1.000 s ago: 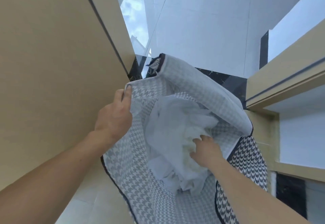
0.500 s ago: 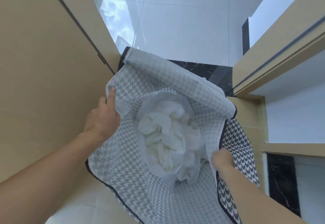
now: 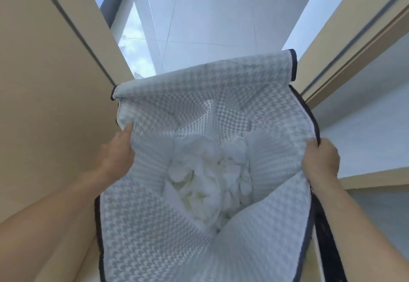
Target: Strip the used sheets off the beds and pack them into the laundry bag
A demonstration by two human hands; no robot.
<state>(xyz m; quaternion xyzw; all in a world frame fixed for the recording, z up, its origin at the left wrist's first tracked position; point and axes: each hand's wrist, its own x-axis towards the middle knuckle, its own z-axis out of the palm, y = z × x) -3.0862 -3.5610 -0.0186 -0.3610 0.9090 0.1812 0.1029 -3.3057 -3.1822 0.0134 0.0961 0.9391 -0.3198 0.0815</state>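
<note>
The white sheets (image 3: 212,177) lay crumpled in soft, rounded folds at the bottom of the laundry bag (image 3: 155,226), well below its rim. The bag was a woven fabric with a small grey-and-white houndstooth pattern, paler on the inside, edged with dark binding along its rim. Its mouth was spread wide into a rough rectangle, the far edge pulled taut and straight. The left hand (image 3: 115,158) gripped the left side of the rim, fingers (image 3: 127,130) closed over the cloth with the thumb pressed against the inner face. The right hand (image 3: 321,162) clutched the right side, fingers curled tight around the dark binding. Smooth beige panels (image 3: 44,104) rose on the left, each split by a thin dark groove, and another stood on the right. Beyond the bag stretched a glossy floor (image 3: 199,16) of large pale tiles.
</note>
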